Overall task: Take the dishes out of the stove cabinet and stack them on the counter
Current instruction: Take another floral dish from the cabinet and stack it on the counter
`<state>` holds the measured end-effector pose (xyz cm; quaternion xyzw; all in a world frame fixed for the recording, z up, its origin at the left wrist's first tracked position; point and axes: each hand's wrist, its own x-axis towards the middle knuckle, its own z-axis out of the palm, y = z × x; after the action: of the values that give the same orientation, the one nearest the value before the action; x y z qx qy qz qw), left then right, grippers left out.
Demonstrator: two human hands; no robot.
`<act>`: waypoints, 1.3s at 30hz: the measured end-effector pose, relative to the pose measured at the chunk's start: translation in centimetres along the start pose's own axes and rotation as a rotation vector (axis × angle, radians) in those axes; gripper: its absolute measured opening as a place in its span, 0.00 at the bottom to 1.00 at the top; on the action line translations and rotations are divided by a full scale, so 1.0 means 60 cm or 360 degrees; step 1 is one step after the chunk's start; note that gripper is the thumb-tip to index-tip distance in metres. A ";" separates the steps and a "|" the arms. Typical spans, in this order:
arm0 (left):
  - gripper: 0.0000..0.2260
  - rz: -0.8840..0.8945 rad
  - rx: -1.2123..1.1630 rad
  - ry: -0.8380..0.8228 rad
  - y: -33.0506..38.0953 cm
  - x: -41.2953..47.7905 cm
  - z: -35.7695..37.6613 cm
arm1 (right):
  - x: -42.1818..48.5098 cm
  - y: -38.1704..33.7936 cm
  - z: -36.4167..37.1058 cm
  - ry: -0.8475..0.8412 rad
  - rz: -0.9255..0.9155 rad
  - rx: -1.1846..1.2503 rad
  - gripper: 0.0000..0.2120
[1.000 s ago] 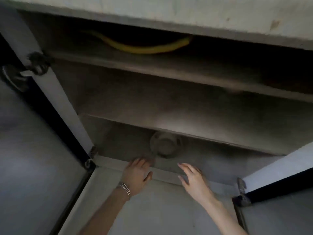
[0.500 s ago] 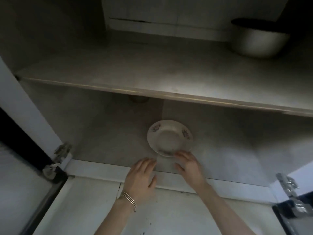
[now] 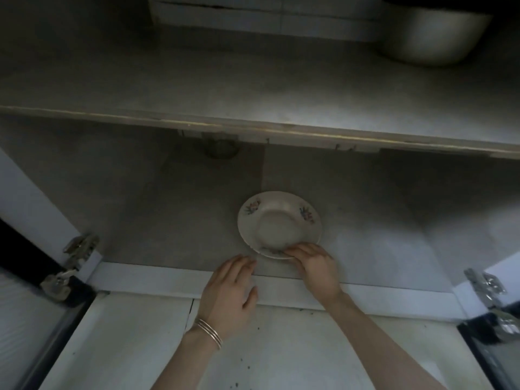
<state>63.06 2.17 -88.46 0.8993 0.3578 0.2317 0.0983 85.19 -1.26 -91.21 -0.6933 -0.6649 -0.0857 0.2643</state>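
The left hand (image 3: 230, 291), with thin silver bangles (image 3: 209, 332) on its wrist, lies flat with its fingers straight over the white front edge of the cabinet (image 3: 146, 277). It holds nothing. Just past it, the right hand (image 3: 315, 268) curls its fingers over the near rim of the round cream plate with little flowers (image 3: 278, 220). The plate sits on the grey cabinet floor (image 3: 168, 220). Above it is a grey shelf (image 3: 253, 94) with a round metal pot (image 3: 430, 38) at the far right.
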 end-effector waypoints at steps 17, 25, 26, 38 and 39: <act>0.21 0.0051 0.0012 -0.0232 0.047 -0.062 0.004 | -0.166 -0.037 -0.099 -0.0103 -0.0099 0.0211 0.10; 0.21 -0.0043 -0.0030 -0.0240 0.030 -0.039 0.012 | -0.149 -0.016 -0.103 -0.0235 0.0048 0.0270 0.26; 0.22 -0.0080 -0.0049 -0.0236 0.029 -0.034 0.013 | -0.144 -0.014 -0.103 -0.0259 0.0076 0.0247 0.29; 0.36 -0.0642 -0.0566 -0.0239 0.021 0.034 0.048 | -0.078 0.021 -0.068 -0.0362 0.0550 0.0501 0.38; 0.37 -0.0687 -0.0609 -0.0233 0.020 0.038 0.050 | -0.075 0.024 -0.067 -0.0336 0.0597 0.0520 0.38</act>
<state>66.72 2.85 -89.89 0.7818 0.4826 0.2032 0.3387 87.05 -7.10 -90.27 -0.7577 -0.5536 0.1461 0.3132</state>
